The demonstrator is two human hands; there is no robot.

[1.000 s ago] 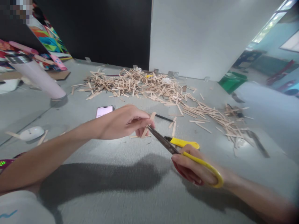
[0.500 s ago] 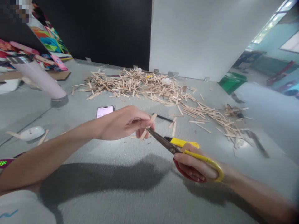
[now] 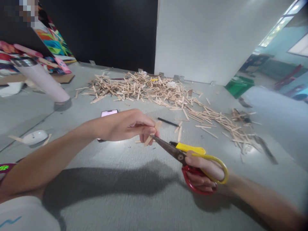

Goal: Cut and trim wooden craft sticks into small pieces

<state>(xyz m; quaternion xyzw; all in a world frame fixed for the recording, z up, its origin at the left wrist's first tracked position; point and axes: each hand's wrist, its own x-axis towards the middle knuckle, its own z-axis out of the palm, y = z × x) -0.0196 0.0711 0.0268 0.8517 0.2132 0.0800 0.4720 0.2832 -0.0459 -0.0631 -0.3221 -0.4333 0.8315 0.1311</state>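
Between thumb and fingers, my left hand (image 3: pixel 137 126) pinches a wooden craft stick (image 3: pixel 147 141), which slants down to the left; part of it is hidden by the fingers. My right hand (image 3: pixel 203 170) is closed around the handles of scissors (image 3: pixel 169 149), one loop yellow and the other red. The blade tips reach the stick just under my left fingertips. Beneath the scissors, on the table, lies a yellow utility knife (image 3: pixel 191 148). A thin black pen-like rod (image 3: pixel 168 122) and a few loose sticks rest beyond the hands.
A large heap of craft sticks (image 3: pixel 134 86) spreads along the back and trails right. A phone (image 3: pixel 109 113) lies partly behind my left wrist. To the left are a white mouse (image 3: pixel 35 137) and a pale bottle (image 3: pixel 43 78). A green bin (image 3: pixel 240 86) stands at right.
My right hand has shifted slightly down and right, and the scissor handles have spread wider apart. My left hand still pinches the stick in nearly the same place.
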